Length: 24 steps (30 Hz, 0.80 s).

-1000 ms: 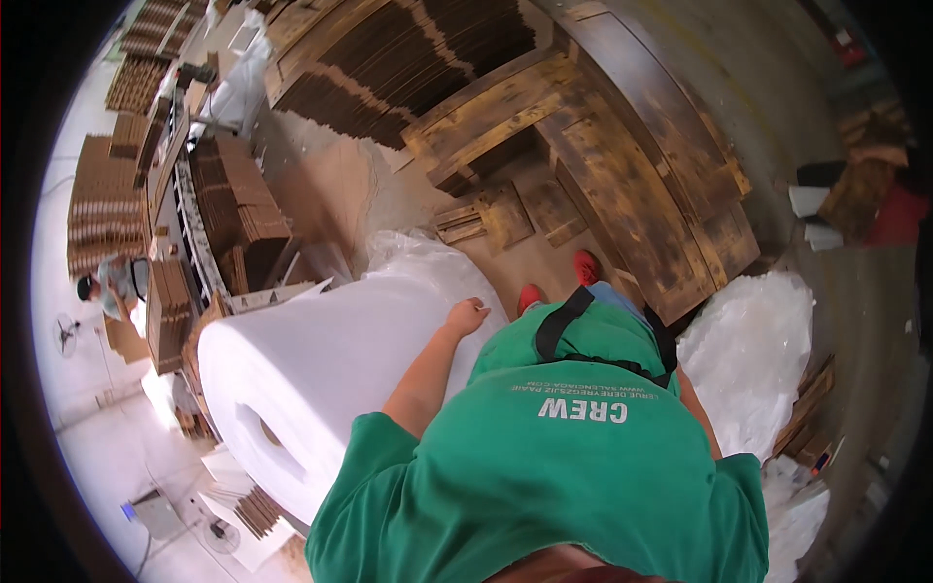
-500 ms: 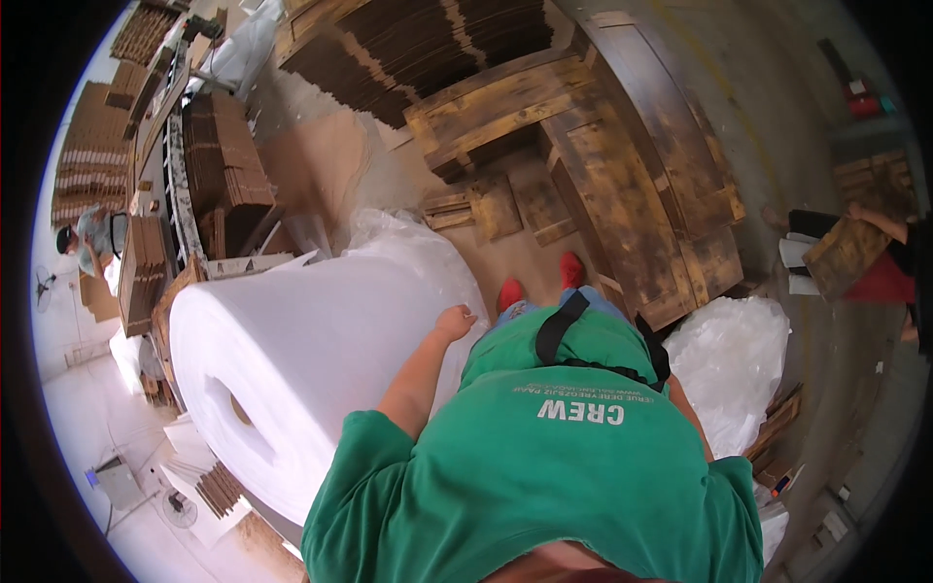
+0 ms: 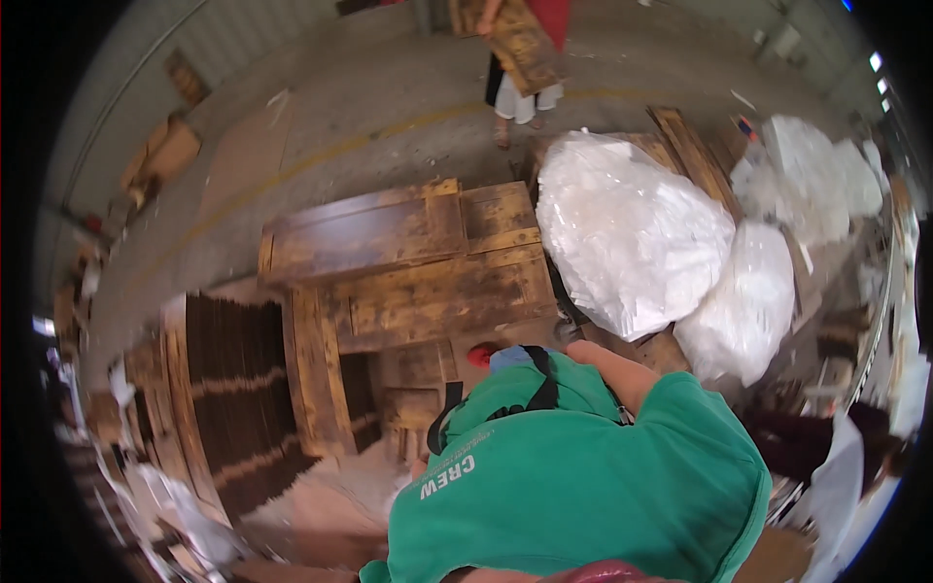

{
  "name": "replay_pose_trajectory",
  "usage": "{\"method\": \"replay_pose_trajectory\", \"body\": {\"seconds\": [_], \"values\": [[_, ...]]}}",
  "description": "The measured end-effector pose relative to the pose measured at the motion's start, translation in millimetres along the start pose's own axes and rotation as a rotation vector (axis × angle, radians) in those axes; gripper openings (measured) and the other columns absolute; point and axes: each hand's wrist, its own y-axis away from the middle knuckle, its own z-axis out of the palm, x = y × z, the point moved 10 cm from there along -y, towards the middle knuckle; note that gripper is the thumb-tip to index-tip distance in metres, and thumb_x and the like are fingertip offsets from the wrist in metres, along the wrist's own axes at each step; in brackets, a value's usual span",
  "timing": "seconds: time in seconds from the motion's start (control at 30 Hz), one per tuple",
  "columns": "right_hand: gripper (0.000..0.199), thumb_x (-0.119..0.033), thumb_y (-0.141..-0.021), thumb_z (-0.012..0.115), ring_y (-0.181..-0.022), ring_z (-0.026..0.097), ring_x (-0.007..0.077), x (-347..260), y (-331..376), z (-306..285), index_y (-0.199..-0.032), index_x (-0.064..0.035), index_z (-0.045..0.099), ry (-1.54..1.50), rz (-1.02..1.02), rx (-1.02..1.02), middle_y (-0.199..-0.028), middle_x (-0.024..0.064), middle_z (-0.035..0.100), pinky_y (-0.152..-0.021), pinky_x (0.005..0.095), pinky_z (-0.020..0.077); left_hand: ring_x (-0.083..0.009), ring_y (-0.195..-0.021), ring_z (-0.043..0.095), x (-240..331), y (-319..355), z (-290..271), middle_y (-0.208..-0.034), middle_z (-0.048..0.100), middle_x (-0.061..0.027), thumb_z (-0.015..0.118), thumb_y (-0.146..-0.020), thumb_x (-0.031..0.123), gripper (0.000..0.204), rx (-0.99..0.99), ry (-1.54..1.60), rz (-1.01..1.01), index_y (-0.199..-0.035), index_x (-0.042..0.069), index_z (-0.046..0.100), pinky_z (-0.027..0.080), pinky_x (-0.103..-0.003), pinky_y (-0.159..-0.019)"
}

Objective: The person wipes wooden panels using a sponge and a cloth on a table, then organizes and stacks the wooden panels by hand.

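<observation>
My right forearm reaches forward past my green shirt, and my right hand (image 3: 581, 352) hangs at my side near a large clear bag of white foam sheets (image 3: 632, 233). Its fingers are too blurred to make out. Only a sliver of my left hand (image 3: 419, 467) shows beside the shirt, with its fingers hidden. Ahead of me lie dark-stained wooden cabinet panels (image 3: 437, 301), and two smaller wood pieces (image 3: 413, 406) rest inside their frame.
A person at the top carries a stained wooden panel (image 3: 525, 49). Stacked brown boards (image 3: 238, 389) stand on the left. A second white bag (image 3: 743, 311) lies at the right, with more wrapped plastic (image 3: 821, 180) behind it. A yellow line crosses the concrete floor (image 3: 321, 146).
My body and view have swung to the right. The big white foam roll has left the view, and the bags and the person with the panel now appear ahead.
</observation>
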Motion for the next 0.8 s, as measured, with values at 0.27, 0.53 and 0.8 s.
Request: {"method": "replay_pose_trajectory", "body": {"seconds": [0.27, 0.53, 0.8], "values": [[0.028, -0.019, -0.071, 0.059, -0.093, 0.060, 0.0350, 53, 58, 77, -0.091, -0.0015, 0.066, -0.138, 0.170, 0.002, -0.098, 0.0200, 0.062, -0.077, 0.0432, 0.0490, -0.0266, -0.087, 0.064, 198, -33, -147, -0.089, 0.066, -0.0168, 0.063, -0.078, 0.029, 0.032, -0.067, -0.122, 0.159, -0.097, 0.004, 0.066, 0.049, -0.034, -0.077], [0.028, -0.023, -0.073, 0.057, -0.091, 0.060, 0.0356, 58, 65, 80, -0.090, -0.0031, 0.067, -0.188, 0.283, -0.007, -0.096, 0.0201, 0.063, -0.078, 0.0441, 0.0483, -0.0298, -0.094, 0.062, 235, -40, -78, -0.094, 0.065, -0.0167, 0.065, -0.077, 0.032, 0.036, -0.245, -0.056, 0.276, -0.101, 0.005, 0.065, 0.048, -0.034, -0.080], [0.030, -0.028, -0.080, 0.050, -0.090, 0.060, 0.0368, 10, -15, 40, -0.091, -0.0050, 0.066, -0.166, 0.032, 0.093, -0.096, 0.0197, 0.063, -0.079, 0.0464, 0.0471, -0.0304, -0.092, 0.062, 84, -10, -47, -0.093, 0.065, -0.0178, 0.070, -0.069, 0.025, 0.038, -0.207, -0.155, 0.161, -0.102, 0.006, 0.065, 0.048, -0.036, -0.078]]}}
